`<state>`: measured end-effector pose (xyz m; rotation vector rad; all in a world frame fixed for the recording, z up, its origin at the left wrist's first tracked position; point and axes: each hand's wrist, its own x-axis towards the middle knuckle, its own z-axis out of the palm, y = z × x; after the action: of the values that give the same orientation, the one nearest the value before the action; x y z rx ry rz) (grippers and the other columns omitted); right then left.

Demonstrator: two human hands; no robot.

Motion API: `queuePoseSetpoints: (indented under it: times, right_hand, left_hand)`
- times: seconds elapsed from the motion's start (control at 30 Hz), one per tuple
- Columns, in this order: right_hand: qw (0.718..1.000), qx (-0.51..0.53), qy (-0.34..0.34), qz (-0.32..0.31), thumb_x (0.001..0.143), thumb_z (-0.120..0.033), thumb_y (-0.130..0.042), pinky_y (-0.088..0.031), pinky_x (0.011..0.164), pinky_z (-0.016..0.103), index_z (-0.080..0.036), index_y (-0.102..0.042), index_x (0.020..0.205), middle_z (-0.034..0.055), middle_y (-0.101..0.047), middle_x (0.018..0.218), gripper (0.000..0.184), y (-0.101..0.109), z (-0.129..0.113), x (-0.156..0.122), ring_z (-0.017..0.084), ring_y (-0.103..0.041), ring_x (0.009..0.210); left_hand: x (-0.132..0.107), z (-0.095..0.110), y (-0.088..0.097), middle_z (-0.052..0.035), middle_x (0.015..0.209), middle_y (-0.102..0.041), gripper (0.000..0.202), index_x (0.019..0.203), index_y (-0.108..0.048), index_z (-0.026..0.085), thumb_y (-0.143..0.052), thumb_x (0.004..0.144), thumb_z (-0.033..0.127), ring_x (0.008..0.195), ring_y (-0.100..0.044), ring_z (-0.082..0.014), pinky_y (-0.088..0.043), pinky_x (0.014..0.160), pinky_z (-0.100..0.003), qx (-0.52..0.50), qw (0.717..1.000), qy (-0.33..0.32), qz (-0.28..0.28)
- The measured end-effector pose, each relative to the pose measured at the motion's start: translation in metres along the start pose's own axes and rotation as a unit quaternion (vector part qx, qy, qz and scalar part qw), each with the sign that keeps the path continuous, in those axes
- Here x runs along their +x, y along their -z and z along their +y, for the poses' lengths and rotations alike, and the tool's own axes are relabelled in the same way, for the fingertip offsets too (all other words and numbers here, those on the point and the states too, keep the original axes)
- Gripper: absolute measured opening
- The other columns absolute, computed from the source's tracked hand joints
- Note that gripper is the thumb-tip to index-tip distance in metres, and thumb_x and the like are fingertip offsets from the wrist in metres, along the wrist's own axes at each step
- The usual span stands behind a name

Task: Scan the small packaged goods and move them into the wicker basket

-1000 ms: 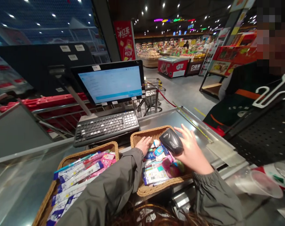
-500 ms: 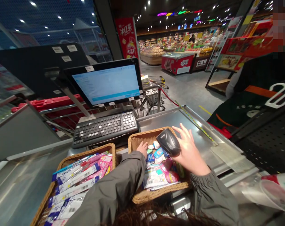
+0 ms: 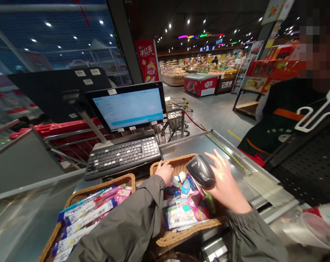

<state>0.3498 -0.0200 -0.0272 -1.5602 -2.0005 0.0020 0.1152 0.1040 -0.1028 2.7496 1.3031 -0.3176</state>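
- Over the right basket point(image 3: 192, 235) on the steel counter point(image 3: 230, 160): right hand point(image 3: 226, 187), fingers splayed, grasping a black handheld scanner point(image 3: 201, 171) against the palm side, just above the goods.
- At the left rim of the same basket: left hand point(image 3: 165, 173), knuckles up and fingers curled, touching the wicker; whether it grips anything cannot be told.
- Inside the right basket: small packaged goods in blue, pink and white, with a barcoded packet point(image 3: 181, 214) on top and a small white item point(image 3: 182, 177) just beside the left hand.
- Along the counter's near edge, left of this: left basket point(image 3: 99, 185), filled with long, flat white and pink packs point(image 3: 83, 218); a grey left sleeve point(image 3: 121, 229) lies across it.
- Beyond the baskets: keyboard point(image 3: 122, 156), and above it a monitor point(image 3: 128, 108) showing a pale blue screen.
- Past the counter's far end: shopping cart point(image 3: 177, 118) on the shop floor.
- Beyond the counter's right edge: co-worker point(image 3: 279, 120) in a dark apron with orange trim.
- Near the counter's lower right corner: plastic cup point(image 3: 314, 231).
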Motion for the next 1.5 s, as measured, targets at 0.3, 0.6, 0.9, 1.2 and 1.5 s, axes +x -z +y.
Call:
queuePoseSetpoints:
  times: [0.3,0.6,0.9,1.2,1.5]
  right_hand:
    - [0.999,-0.031,0.016,0.034,0.082,-0.034,-0.059,-0.019,0.111,0.073,-0.021,-0.063,0.117,0.0160,-0.043,0.145,0.037,0.017,-0.020,-0.016,0.040,-0.018,0.147]
    - [0.996,-0.054,0.049,0.044,0.082,-0.032,-0.058,-0.022,0.110,0.073,-0.020,-0.061,0.120,0.0171,-0.043,0.146,0.040,0.027,-0.055,-0.028,0.040,-0.018,0.147]
    - [0.994,-0.067,0.067,0.054,0.081,-0.030,-0.059,-0.022,0.110,0.074,-0.021,-0.059,0.121,0.0168,-0.042,0.146,0.041,0.035,-0.082,-0.039,0.041,-0.016,0.147]
    - [0.995,-0.066,0.054,0.049,0.083,-0.029,-0.057,-0.021,0.110,0.074,-0.022,-0.059,0.125,0.0158,-0.044,0.145,0.043,0.037,-0.091,-0.054,0.040,-0.018,0.147]
    - [0.997,-0.051,0.058,0.017,0.079,-0.025,-0.058,-0.018,0.112,0.072,-0.020,-0.061,0.122,0.0164,-0.045,0.145,0.044,0.034,-0.111,-0.059,0.039,-0.020,0.147]
  left_hand:
    - [-0.066,-0.031,0.078,-0.0095,0.153,-0.040,0.027,0.106,-0.064,0.024,-0.066,0.079,0.027,0.147,-0.020,-0.0355,-0.011,0.114,-0.070,0.004,0.957,-0.087,0.277]
    - [-0.103,-0.045,0.099,-0.0090,0.158,-0.031,0.025,0.112,-0.066,0.029,-0.061,0.088,0.033,0.149,-0.017,-0.0321,-0.011,0.116,-0.064,-0.056,0.898,-0.041,0.435]
    - [-0.113,-0.030,0.109,-0.0086,0.160,-0.024,0.029,0.114,-0.065,0.029,-0.060,0.088,0.040,0.149,-0.018,-0.0312,-0.014,0.116,-0.061,-0.112,0.872,-0.044,0.475]
    - [-0.109,-0.036,0.096,-0.0098,0.161,-0.022,0.030,0.115,-0.065,0.028,-0.063,0.086,0.036,0.149,-0.019,-0.0314,-0.013,0.116,-0.062,-0.132,0.874,-0.037,0.467]
    - [-0.120,-0.048,0.089,-0.0099,0.161,-0.022,0.029,0.115,-0.065,0.028,-0.063,0.086,0.033,0.148,-0.022,-0.0323,-0.013,0.117,-0.061,-0.130,0.866,-0.034,0.481]
